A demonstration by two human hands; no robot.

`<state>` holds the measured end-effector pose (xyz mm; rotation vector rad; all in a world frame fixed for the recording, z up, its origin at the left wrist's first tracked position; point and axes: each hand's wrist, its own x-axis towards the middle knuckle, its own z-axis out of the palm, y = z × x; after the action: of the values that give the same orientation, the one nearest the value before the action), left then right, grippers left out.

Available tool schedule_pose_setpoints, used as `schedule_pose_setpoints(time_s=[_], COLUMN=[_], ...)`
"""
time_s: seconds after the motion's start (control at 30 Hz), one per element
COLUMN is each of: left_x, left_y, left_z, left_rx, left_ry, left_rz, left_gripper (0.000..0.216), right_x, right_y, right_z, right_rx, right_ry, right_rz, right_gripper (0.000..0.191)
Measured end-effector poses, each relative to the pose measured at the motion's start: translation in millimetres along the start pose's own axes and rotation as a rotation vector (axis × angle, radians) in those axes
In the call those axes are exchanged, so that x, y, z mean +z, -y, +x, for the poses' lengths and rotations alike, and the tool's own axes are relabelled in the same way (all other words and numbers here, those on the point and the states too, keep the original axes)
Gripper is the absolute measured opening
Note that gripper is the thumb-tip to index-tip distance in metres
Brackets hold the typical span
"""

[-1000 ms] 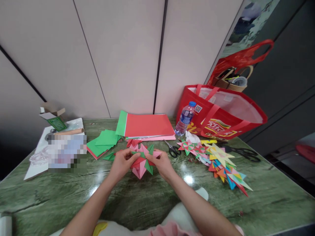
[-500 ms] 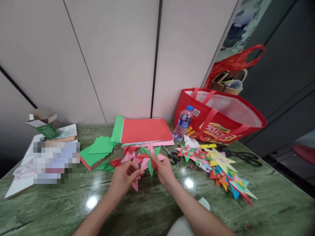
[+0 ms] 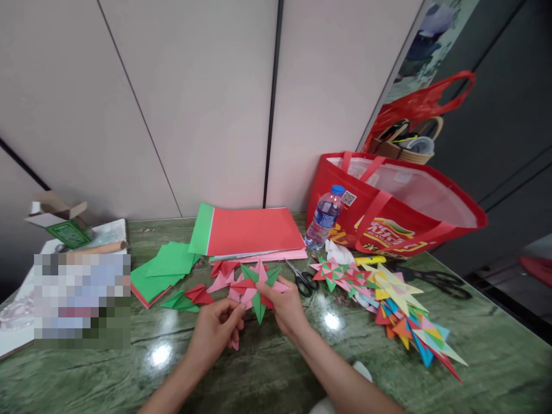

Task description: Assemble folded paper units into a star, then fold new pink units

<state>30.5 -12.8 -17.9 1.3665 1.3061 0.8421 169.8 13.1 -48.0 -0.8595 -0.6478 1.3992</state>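
Both my hands hold a folded paper star point(image 3: 255, 287) of red, pink and green points, just above the green marble table point(image 3: 259, 368). My left hand point(image 3: 215, 330) pinches a pink point at the star's lower left. My right hand point(image 3: 285, 307) grips its right side, fingers closed round the paper. Loose folded red and green pieces point(image 3: 190, 297) lie on the table left of the star.
Sheets of red and green paper point(image 3: 252, 231) lie behind, green squares point(image 3: 161, 267) to the left. Black scissors point(image 3: 302, 279), finished stars point(image 3: 397, 307), a water bottle point(image 3: 323, 217) and a red bag point(image 3: 397, 210) are to the right; a small box point(image 3: 60, 221) is far left.
The view has tipped and shifted left. My hands turned the star and lowered it toward me; the left hand now pinches a lower pink point.
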Motion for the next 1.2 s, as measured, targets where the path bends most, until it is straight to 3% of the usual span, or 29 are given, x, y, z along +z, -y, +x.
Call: schedule_pose_setpoints(time_s=[0.33,0.47,0.63,0.77,0.97,1.1,1.2], left_x=[0.2,-7.7,-21.3,-24.2,-18.4,-11.1,-3.3], left_y=[7.4,6.3,-0.3,-1.2,2.7,4.4,5.4], left_z=[4.6,8.3,11.9,12.1,13.0,11.2,7.9], left_rx=[0.052,0.05,0.055,0.085,0.058,-0.103,-0.193], left_ry=[0.006,-0.001,0.057,0.066,-0.038,0.085,0.141], left_rz=[0.081,0.085,0.166,0.211,0.014,-0.129,-0.14], left_gripper=[0.033,0.034,0.033,0.033,0.029,0.035,0.037], right_x=[14.5,12.6,-7.7,-15.9,-5.4,-0.2,2.5], right_y=[-0.5,4.5,15.6,20.2,11.8,7.7,6.4], right_z=[-11.3,-11.2,0.4,4.3,-0.6,-2.2,-4.7], right_rx=[0.074,0.126,0.302,0.396,0.356,0.256,0.238], right_ry=[-0.047,0.056,0.25,0.36,0.193,0.062,0.053], right_rz=[0.152,0.14,0.012,-0.056,0.055,0.169,0.188], right_gripper=[0.031,0.029,0.029,0.037,0.041,0.037,0.039])
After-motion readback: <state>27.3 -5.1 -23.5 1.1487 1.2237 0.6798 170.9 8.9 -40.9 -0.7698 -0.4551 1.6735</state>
